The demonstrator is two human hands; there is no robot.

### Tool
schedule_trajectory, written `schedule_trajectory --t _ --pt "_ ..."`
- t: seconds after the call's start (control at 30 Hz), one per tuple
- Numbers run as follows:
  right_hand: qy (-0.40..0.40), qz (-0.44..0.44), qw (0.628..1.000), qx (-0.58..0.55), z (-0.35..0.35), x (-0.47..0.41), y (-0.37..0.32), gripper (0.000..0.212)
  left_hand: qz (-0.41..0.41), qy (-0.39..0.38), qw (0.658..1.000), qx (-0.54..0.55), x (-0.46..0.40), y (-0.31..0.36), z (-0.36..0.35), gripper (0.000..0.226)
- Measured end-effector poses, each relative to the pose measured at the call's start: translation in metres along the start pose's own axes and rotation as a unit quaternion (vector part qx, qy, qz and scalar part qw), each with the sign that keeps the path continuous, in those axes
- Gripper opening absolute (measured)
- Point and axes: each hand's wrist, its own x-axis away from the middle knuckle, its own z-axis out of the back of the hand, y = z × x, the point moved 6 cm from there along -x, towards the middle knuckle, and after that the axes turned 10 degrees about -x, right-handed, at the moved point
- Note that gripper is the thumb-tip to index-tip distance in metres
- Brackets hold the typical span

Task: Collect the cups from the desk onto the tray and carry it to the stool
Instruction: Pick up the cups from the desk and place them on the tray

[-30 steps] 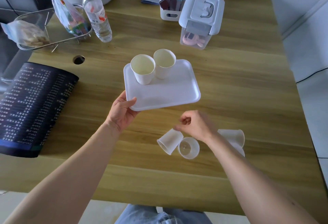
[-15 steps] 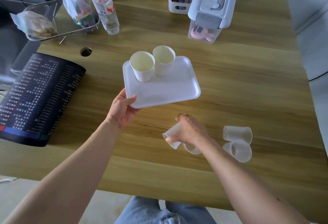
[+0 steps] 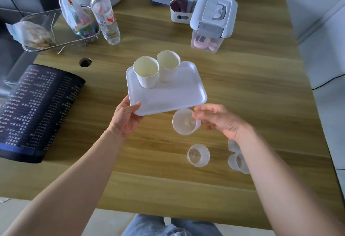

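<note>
The right hand [image 3: 220, 121] gripped a clear cup [image 3: 185, 121] by its side, mouth tilted toward the camera, just beside the near edge of the tray [image 3: 168, 95] and off the desk [image 3: 242, 86]. The left hand [image 3: 125, 118] pinched the tray's near-left corner, thumb on top, and held it raised. Two paper cups [image 3: 146, 72] stood upright and touching at the tray's far-left end. A second clear cup [image 3: 198, 155] stood on the desk nearer the person than the tray; two more [image 3: 236, 161] lay partly hidden behind the right forearm. The step in hand looked like loading the third cup. The next move called for turning it upright and setting it on the tray's bare near half while keeping the tray level.
</note>
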Motion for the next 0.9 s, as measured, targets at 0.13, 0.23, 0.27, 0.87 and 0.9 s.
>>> schedule_trajectory --t 0.13,0.23,0.27,0.87,0.9 --pt "0.057 0.038 0.992 -0.101 0.01 -0.008 -0.013 0.068 0.004 -0.006 1.0 -0.003 0.001 -0.004 -0.007 0.045" --pt "0.129 0.049 0.977 -0.161 0.017 -0.015 -0.02 0.056 0.01 -0.011 1.0 -0.004 0.003 -0.007 -0.01 0.046" --pt "0.146 0.047 0.971 -0.183 0.019 -0.018 -0.021 0.051 0.011 -0.012 1.0 -0.005 0.003 -0.008 -0.01 0.047" --pt "0.236 0.03 0.934 -0.267 0.014 -0.048 -0.043 0.028 0.02 -0.034 0.999 -0.009 0.007 -0.016 -0.021 0.051" --pt "0.236 0.032 0.935 -0.263 0.013 -0.048 -0.043 0.027 0.021 -0.034 0.999 -0.008 0.007 -0.016 -0.021 0.05"
